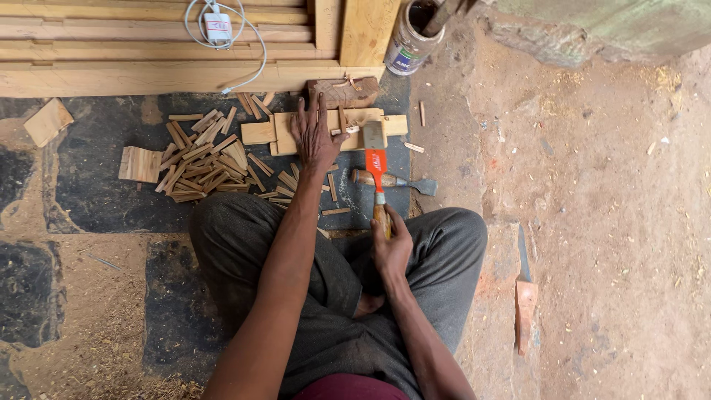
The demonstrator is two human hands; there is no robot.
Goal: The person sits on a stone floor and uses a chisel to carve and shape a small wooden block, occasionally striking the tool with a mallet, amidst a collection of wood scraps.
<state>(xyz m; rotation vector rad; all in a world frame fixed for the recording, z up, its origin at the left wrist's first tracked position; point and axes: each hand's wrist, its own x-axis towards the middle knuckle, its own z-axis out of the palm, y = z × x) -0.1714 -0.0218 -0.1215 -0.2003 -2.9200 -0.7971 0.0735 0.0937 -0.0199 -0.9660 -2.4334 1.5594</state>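
The grip of the right hand (391, 248) is wrapped around the wooden handle of a hatchet (376, 159), fingers curled shut on it just above the person's crossed legs. The left hand (315, 133) lies flat with fingers spread, pressing down on a pale wooden board (285, 133) on the floor.

There is one hatchet: its long axis runs straight away from the person, the orange-painted neck and steel head pointing forward, the head resting over the right part of the board. One chisel (392, 180) with a wooden handle lies crosswise just behind it, its blade pointing right. One rough wooden block (344, 90) sits touching the far edge of the board.

To the left of the board lies one heap of thin wood strips (200, 159), too many to count, with a few strays near the left hand. One tin can (409, 41) stands at the top, beside stacked planks (148, 52) carrying a white cable.
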